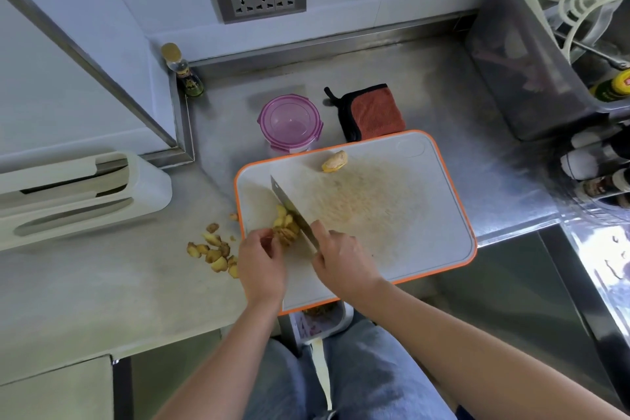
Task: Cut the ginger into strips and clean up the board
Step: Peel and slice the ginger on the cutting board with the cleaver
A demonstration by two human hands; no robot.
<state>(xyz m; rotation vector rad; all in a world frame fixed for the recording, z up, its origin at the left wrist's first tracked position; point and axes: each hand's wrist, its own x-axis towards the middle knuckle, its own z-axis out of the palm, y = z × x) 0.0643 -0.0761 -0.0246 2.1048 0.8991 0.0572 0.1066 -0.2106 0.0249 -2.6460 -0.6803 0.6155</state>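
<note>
Just left of frame centre, by the board's (426, 232) left edge, the left hand (260, 261) curls its fingers onto the sliced ginger (286, 228) while the right hand (342, 259) grips the knife (289, 204); fingertips should stay tucked back, cuts thin and even.

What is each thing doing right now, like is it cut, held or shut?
ginger: partly sliced, held by left hand
knife: gripped by right hand, blade against ginger
chunk: uncut, on board
scraps: loose on counter
tub: lid on
cloth: folded
board: stained
</note>
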